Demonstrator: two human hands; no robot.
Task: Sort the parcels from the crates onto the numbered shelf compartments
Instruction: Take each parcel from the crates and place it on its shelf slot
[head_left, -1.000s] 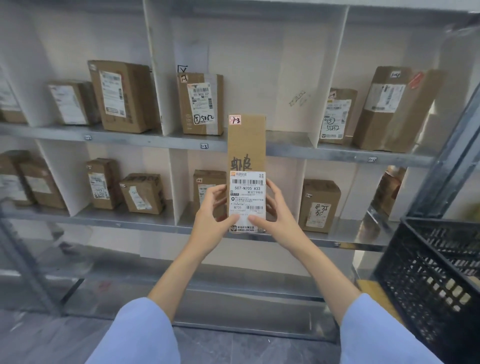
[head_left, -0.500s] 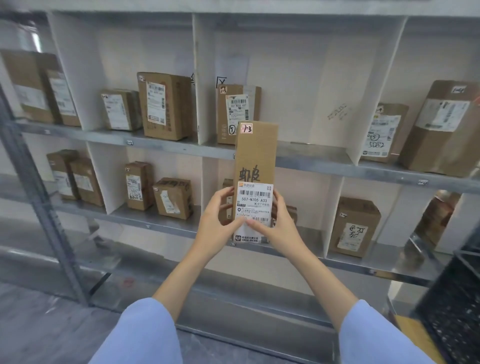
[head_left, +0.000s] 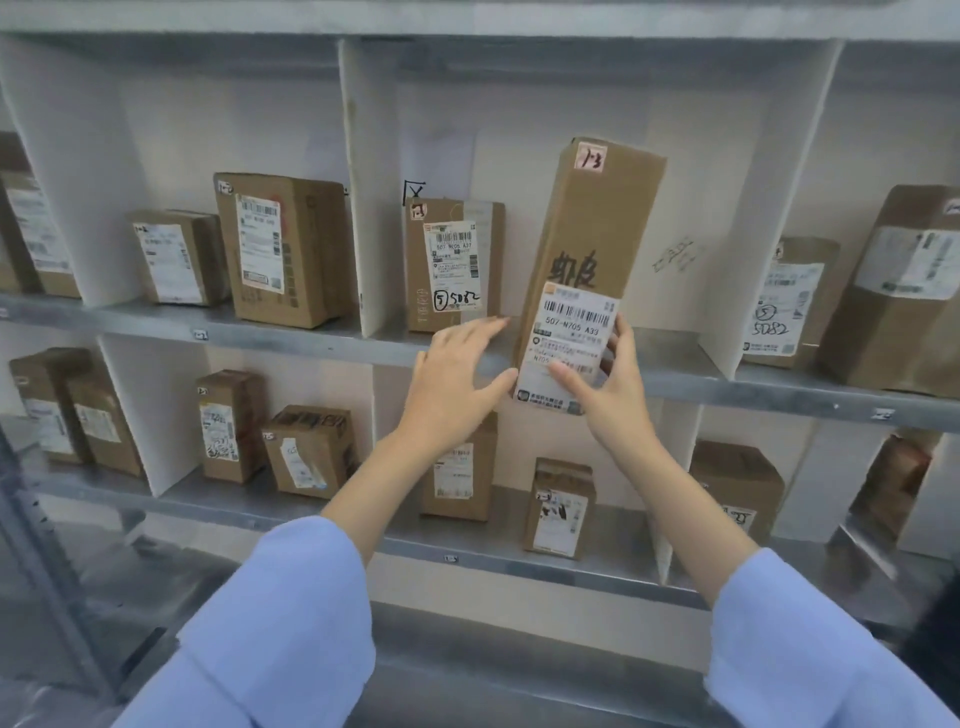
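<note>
Gap between taped box (head_left: 452, 265) and white divider (head_left: 753, 223).

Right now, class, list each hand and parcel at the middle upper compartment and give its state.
Tall parcel, tilted, held off the upper shelf, not yet set down.
Right hand, grips the tall parcel's lower end.
Left hand, fingers straight beside the tall parcel; contact unclear.
Parcel marked A37, upright on the upper shelf.

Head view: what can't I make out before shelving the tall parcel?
Head view only:
Tall brown cardboard parcel: bottom edge hidden by the right hand; whether it rests on the grey metal shelf is unclear.
Small white compartment tags on its edge: too small to read.
Brown box at far left: cut off by the frame edge.
Lower-shelf brown box: top hidden behind the left hand.
</note>
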